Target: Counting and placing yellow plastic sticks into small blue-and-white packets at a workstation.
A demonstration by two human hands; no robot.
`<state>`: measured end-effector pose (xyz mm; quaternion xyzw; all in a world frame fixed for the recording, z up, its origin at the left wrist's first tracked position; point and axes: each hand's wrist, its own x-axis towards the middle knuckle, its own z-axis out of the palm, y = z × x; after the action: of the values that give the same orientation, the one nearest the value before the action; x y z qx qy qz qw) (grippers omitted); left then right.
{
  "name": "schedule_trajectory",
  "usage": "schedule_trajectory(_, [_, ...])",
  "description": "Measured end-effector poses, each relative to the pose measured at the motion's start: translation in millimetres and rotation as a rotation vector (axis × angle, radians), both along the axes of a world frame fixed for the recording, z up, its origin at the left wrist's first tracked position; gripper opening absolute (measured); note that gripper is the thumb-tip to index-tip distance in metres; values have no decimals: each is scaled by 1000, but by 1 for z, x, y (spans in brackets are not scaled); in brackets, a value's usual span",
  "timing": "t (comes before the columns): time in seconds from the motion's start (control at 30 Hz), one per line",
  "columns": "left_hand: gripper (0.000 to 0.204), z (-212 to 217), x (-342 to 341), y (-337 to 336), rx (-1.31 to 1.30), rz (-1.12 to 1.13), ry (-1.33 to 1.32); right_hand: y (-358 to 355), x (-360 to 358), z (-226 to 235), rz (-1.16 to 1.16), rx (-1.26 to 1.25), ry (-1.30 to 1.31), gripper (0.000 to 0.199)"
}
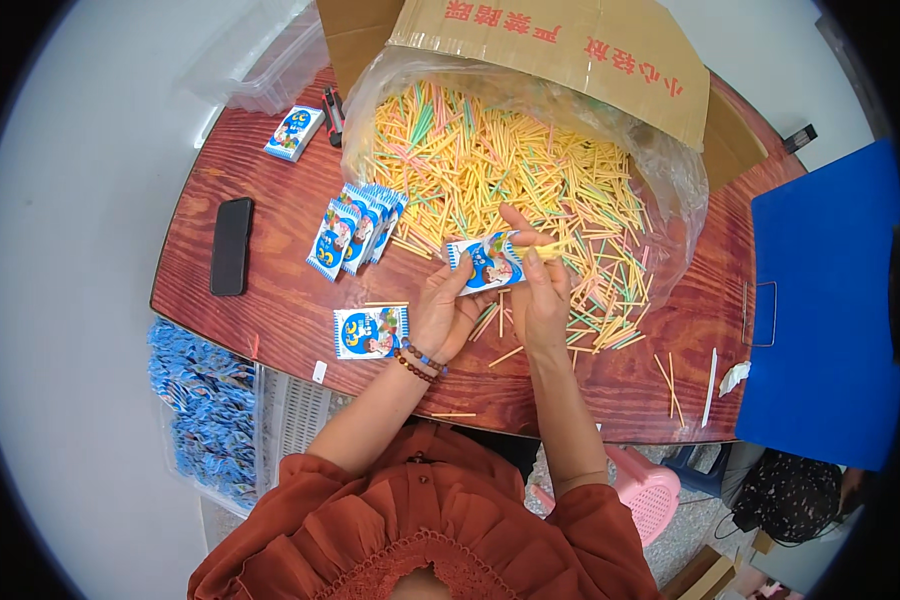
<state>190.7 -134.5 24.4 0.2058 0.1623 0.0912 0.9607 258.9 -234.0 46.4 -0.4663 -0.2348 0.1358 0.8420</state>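
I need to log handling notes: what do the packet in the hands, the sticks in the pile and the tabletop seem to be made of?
Packet: likely thin plastic film, glossy, with printed colours and crimped edges. Sticks: thin, straight, pastel yellow, green and pink; probably plastic or paper, the view leaves it open. Tabletop: reddish-brown wood or wood-look laminate, visible grain, slight sheen. The left hand and right hand both hold the packet.

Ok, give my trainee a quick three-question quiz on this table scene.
1. True or false: both hands hold the blue packet.
2. What lies left of the fanned packets? A) phone B) scissors C) cup
3. Fill in: the pile of sticks sits in a clear plastic ____.

Key:
1. True: left hand and right hand both grip it.
2. A, the black phone.
3. bag
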Motion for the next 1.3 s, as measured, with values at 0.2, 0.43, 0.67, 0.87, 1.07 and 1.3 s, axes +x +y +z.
schedule_trajectory(0.2, [28,-5,10,-4,-77,-26,-69,3,7,17,-39,-48,135,38])
schedule_trajectory(0.43, [30,-15,18,-1,-275,-81,-110,1,19,21,-61,-94,-15,37])
schedule_trajectory(0.67, [30,-30,25,8,-537,-29,-280,-8,15,41,-186,-85,27,16])
schedule_trajectory(0.87, [38,-15,21,22,-366,-107,-323,16,-7,15,-196,-582,-171,10])
schedule_trajectory(1.07, [32,0,-17,59,-79,221,-225,38,-9,57,-57,-440,-202,13])
schedule_trajectory(1.3, [15,-2,-80,118,357,535,30,106,-27,28,167,-633,-309,17])
